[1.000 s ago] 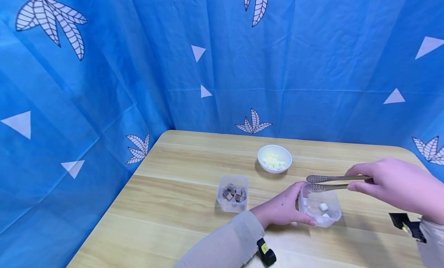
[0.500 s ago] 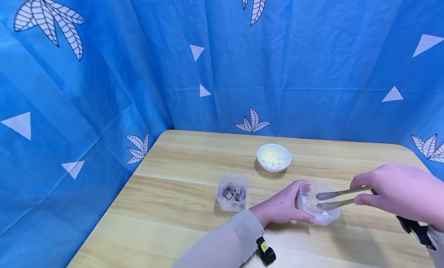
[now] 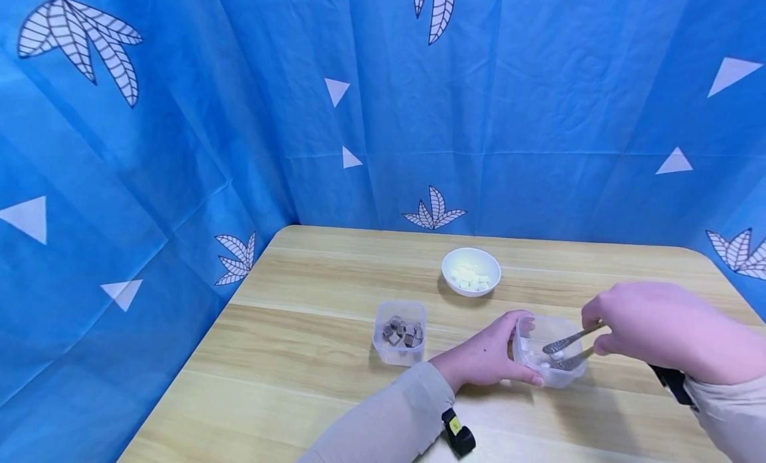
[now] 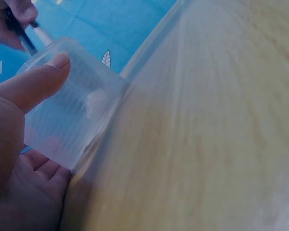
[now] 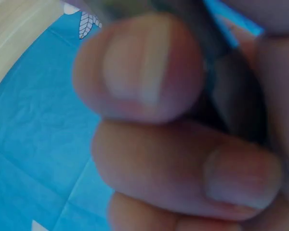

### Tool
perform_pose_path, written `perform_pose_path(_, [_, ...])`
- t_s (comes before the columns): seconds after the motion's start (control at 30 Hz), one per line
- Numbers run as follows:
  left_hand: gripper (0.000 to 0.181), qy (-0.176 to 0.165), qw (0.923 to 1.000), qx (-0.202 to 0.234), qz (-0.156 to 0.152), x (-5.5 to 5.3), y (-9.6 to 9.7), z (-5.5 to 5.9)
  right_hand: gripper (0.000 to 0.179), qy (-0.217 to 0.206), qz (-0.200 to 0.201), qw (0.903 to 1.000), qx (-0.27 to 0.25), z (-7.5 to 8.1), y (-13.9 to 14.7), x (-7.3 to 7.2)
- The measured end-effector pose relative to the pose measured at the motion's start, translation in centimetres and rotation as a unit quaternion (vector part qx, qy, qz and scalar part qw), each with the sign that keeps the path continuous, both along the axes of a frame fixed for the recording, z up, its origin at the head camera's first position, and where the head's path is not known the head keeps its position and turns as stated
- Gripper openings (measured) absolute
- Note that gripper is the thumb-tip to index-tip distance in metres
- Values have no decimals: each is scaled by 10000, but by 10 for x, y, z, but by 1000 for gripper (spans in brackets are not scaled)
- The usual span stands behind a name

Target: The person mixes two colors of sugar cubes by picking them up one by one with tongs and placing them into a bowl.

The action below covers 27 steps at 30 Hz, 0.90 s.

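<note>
Slip risk: the white cube (image 3: 557,355) looks kinda smooth, so if the tongs (image 3: 561,344) only catch an edge, my bet is it pops out and skitters round the clear tub (image 3: 553,381).
Tub shove: poke the wall too hard and the tub could slide on the table (image 3: 269,363), esp. if the left grip (image 3: 487,353) loosens up.
Left grip: wrapped round the tub, thumb on the near side.
Right grip (image 3: 658,330): pinching the tongs; their tips look spread, can't tell if they're actually squeezing the cube.
White cube: down in the tub, seemingly between the tong tips, so lower than the right grip, off to its left and not touching it.
White bowl (image 3: 459,260): farther back, holding more white pieces.
</note>
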<state>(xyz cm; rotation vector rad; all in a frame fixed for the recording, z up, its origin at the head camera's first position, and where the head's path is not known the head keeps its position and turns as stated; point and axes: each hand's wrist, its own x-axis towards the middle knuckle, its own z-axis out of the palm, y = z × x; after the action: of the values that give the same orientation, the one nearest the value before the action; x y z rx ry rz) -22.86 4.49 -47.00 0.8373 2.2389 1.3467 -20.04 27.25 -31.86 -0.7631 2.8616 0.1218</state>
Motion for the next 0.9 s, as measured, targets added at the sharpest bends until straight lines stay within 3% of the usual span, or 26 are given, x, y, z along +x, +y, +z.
perform_pose_path(0.27, [99,-38,10000,-19,-22,0,0,0,23,504,223,9984,-97,-6,-3,-1])
perform_pose_path(0.6, [99,25,10000,-43,-41,-1,0,1,20,324,-127,9994,38,-5,-4,2])
perform_pose_path(0.9, [97,6,10000,56,-54,-1,1,-2,18,625,311,9967,-403,-13,-9,4])
